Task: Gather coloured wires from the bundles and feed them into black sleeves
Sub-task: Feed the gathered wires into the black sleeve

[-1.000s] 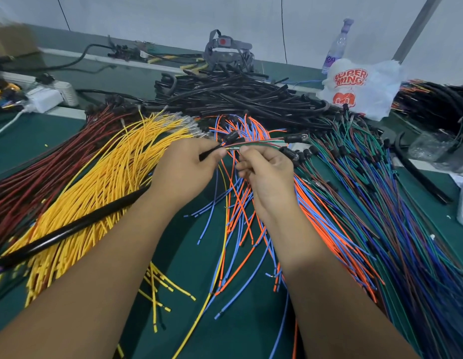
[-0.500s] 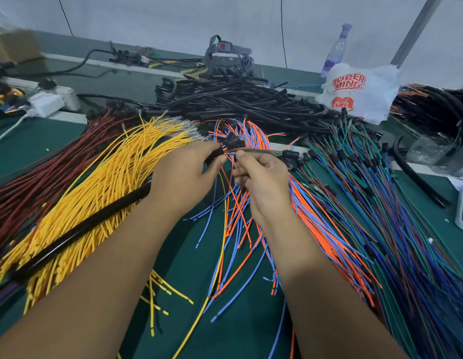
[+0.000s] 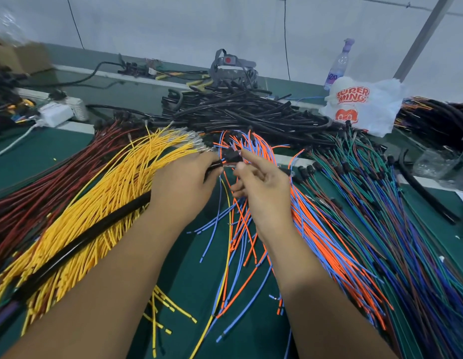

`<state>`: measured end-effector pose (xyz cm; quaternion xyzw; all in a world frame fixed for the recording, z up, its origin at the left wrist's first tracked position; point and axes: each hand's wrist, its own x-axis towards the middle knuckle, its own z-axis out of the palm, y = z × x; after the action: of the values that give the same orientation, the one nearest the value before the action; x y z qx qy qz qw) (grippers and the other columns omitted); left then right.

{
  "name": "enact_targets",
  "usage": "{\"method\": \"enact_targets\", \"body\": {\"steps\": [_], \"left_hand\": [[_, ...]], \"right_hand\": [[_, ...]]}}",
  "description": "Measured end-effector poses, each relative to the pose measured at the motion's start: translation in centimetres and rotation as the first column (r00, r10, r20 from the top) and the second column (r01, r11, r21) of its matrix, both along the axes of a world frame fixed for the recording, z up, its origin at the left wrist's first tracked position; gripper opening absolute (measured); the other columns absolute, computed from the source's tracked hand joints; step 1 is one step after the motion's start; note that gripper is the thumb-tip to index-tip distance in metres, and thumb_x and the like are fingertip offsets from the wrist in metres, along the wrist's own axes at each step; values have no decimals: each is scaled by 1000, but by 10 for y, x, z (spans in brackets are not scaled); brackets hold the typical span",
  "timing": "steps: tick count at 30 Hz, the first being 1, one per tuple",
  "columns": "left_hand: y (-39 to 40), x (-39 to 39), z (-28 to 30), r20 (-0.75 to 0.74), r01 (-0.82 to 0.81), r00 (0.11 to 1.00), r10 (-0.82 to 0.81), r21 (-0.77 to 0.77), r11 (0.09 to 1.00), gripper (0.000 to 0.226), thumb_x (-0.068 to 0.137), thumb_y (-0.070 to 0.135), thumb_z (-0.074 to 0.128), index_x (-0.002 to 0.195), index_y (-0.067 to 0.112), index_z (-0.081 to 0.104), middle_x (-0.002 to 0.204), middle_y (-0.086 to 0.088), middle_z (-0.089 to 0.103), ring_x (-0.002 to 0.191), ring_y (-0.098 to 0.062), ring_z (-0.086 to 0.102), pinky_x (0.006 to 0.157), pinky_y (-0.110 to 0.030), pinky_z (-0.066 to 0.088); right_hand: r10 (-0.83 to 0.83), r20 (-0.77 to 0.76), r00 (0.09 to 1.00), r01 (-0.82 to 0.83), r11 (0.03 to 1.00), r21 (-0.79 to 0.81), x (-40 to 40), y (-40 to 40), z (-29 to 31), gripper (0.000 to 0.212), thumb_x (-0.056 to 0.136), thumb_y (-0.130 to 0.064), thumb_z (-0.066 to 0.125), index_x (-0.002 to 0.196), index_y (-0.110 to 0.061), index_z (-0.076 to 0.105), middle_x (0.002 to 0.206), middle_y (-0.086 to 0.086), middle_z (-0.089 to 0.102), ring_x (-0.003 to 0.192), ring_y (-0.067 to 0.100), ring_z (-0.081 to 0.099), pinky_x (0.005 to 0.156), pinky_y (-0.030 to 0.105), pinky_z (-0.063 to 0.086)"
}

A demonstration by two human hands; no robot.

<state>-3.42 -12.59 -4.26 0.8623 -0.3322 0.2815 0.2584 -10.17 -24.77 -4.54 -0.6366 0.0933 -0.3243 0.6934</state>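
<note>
Green matting (image 3: 181, 278) covers a workbench heaped with fanned bundles of yellow wires (image 3: 101, 203), dark red wires (image 3: 44, 177), orange and blue wires (image 3: 316, 242) and a pile of black sleeves (image 3: 238, 112) at the back. At centre, a person's left hand (image 3: 181, 185) grips a long black sleeve (image 3: 77, 242) lying across the yellow bundle. Just beside it, the right hand (image 3: 264, 190) pinches thin wire ends at the sleeve's mouth, forefinger raised.

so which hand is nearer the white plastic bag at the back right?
Right. The right hand sits mid-table, below and left of the white plastic bag; the left hand is farther left, gripping the black sleeve.
</note>
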Motion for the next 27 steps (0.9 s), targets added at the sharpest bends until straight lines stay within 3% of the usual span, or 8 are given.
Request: {"method": "enact_targets", "body": {"steps": [3, 7, 11, 15, 19, 23, 27], "left_hand": [[-1, 2, -4, 9, -17, 1000, 17, -2, 1000, 11, 92, 33, 56, 91, 23, 61, 77, 2, 61, 69, -27, 57, 49, -27, 26], [-2, 4, -7, -80, -57, 995, 57, -1, 998, 19, 95, 32, 51, 96, 16, 62, 83, -3, 65, 73, -30, 58, 51, -31, 35], [-3, -4, 2, -7, 65, 998, -66, -59, 996, 19, 89, 22, 57, 106, 19, 65, 90, -2, 66, 83, -29, 60, 57, -32, 42], [-6, -13, 5, 105, 197, 975, -196, 0, 980, 29, 87, 15, 55, 114, 19, 64, 92, -3, 62, 86, -29, 60, 54, -31, 43], [0, -7, 6, -117, 148, 983, -142, 45, 988, 27, 93, 37, 52, 120, 37, 56, 97, 7, 64, 86, -21, 60, 57, -30, 44], [11, -2, 16, -253, 61, 967, -15, 174, 983, 15, 93, 48, 48, 90, 35, 54, 67, 9, 54, 61, -13, 51, 46, -26, 28], [36, 1, 33, -458, 120, 889, 5, 242, 963, 21, 95, 48, 47, 87, 31, 56, 68, 5, 57, 63, -15, 55, 53, -31, 39]], "right_hand": [[29, -64, 998, -35, 994, -101, 6, 2, -5, 37, 92, 1, 57, 129, -8, 59, 66, -8, 61, 46, 3, 56, 49, 17, 48], [123, -151, 981, -150, 972, -180, 8, 12, -4, 51, 93, -2, 57, 141, -15, 46, 70, -2, 62, 49, 3, 56, 52, 14, 45], [160, -43, 986, -163, 985, -56, 2, 8, 1, 44, 92, 0, 59, 126, -25, 49, 74, -1, 67, 60, 8, 60, 59, 20, 48], [97, 50, 994, -101, 991, 83, 0, 2, 4, 44, 90, 3, 61, 121, -26, 54, 75, 9, 65, 63, 15, 58, 63, 26, 51], [20, 106, 994, -36, 987, 156, -1, -1, 4, 42, 87, 8, 61, 118, -20, 55, 67, 4, 66, 53, 11, 61, 55, 20, 51], [-89, 183, 979, 42, 969, 245, -3, -8, 4, 43, 89, 7, 60, 125, -15, 52, 76, 14, 64, 57, 13, 65, 57, 20, 51], [-131, 206, 970, 73, 961, 267, -6, -14, 8, 37, 90, 4, 60, 118, -20, 54, 69, 7, 67, 58, 14, 67, 58, 22, 53]]}}
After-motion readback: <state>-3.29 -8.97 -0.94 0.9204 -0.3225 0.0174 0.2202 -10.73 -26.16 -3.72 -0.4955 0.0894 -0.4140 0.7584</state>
